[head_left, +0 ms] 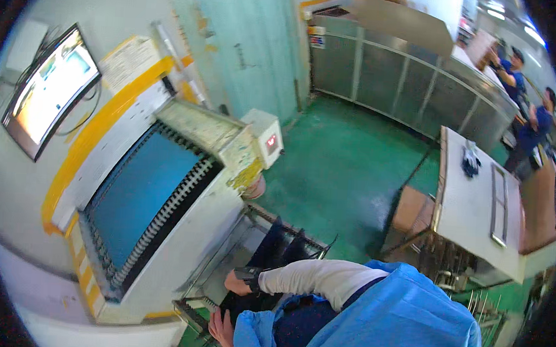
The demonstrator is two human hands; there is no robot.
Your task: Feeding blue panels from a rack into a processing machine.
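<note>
My right hand [239,283], below a white sleeve and a dark wrist strap, grips the upper edge of a black panel [241,302]. Nearer to me, my left hand [221,329] is at the same panel's near edge, its fingers bent against it. The panel stands in a low metal rack [197,305] with toothed slots along its rail. Farther along the rack, several more black sheets [269,243] lean upright. My body and blue apron [402,324] hide part of the panel and the rack's right side.
Left of the rack stands a roller conveyor machine [226,208] with a blue bed and a control box [266,140]. A monitor [53,92] hangs on the wall. At right, a white table [477,203] carries gloves [470,160]; two people [532,124] work beyond.
</note>
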